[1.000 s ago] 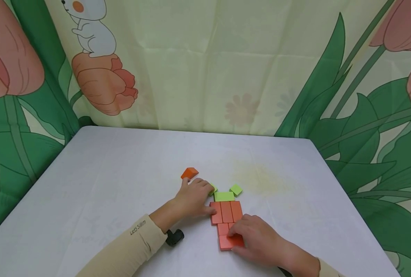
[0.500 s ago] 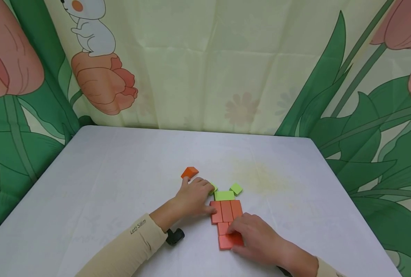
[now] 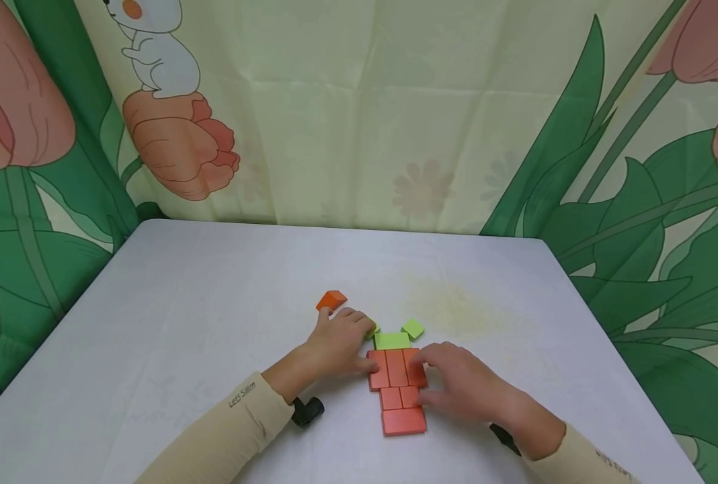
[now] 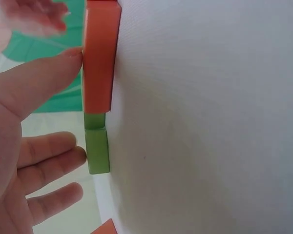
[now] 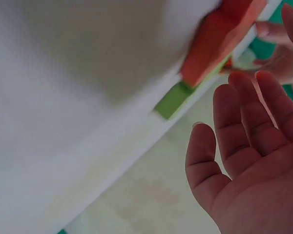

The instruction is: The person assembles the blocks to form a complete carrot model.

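Note:
Red blocks lie flat in a joined figure: three long blocks (image 3: 396, 368) side by side, two small ones (image 3: 390, 399) below them, and a crosswise block (image 3: 404, 422) at the bottom. A green rectangular block (image 3: 392, 341) tops them, with a small green block (image 3: 413, 329) at its right corner. Another small green block (image 4: 97, 152), mostly hidden in the head view, sits at the left corner. My left hand (image 3: 336, 344) has its thumb at the leftmost long block and fingertips at that green block, fingers fairly straight. My right hand (image 3: 469, 384), fingers loosely extended, touches the figure's right side.
An orange wedge-like block (image 3: 333, 300) lies just beyond my left hand. The white-covered table (image 3: 226, 289) ends at a printed curtain (image 3: 359, 134) at the back. A black wrist device (image 3: 307, 411) shows beneath my left sleeve.
My right hand has moved up from the bottom crosswise block to the right side of the long blocks, uncovering the lower blocks. The left hand has stayed in place.

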Tool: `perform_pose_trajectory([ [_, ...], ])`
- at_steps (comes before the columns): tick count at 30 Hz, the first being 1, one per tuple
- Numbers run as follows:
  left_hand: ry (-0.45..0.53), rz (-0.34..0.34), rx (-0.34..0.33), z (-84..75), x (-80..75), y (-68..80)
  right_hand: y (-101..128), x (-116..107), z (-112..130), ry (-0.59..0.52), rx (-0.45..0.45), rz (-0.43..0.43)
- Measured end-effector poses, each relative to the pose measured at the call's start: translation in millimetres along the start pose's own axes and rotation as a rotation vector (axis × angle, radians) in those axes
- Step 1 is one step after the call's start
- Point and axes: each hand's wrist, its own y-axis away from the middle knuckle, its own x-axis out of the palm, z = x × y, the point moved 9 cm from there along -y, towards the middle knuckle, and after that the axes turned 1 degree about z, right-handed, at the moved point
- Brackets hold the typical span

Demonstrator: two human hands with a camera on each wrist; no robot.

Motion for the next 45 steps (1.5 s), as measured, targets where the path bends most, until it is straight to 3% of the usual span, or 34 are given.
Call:
perform_pose_trajectory([
  [5,0.033,-0.009,0.011,3.6,2.0,-2.1,-17.1,-8.8,-33.3,-0.013,0.086,-0.047],
  [9,0.11,-0.047,0.024,14.8,-0.5,-3.0,-29.9,-11.2,-44.7,-0.015,0.066,-0.071],
  [14,0.2,-0.151,-0.023,42.1,-20.0,-1.7,-38.5,-15.3,-43.4,-0.004,0.025,-0.09],
  [19,0.199,-0.205,-0.102,73.8,-30.3,-2.2,-40.7,-15.3,-42.3,-0.011,0.052,-0.067],
  [26,0.178,-0.164,-0.171,91.8,-25.5,-5.1,-38.3,-13.0,-42.2,-0.011,0.077,-0.047],
  [31,0.196,-0.127,-0.196,95.1,-21.9,-7.5,-36.6,-12.3,-42.9,-0.022,0.11,-0.039],
  [45,0.242,-0.113,-0.242,103.9,-15.2,-21.4,-33.2,-6.2,-41.1,-0.033,0.119,-0.036],
])
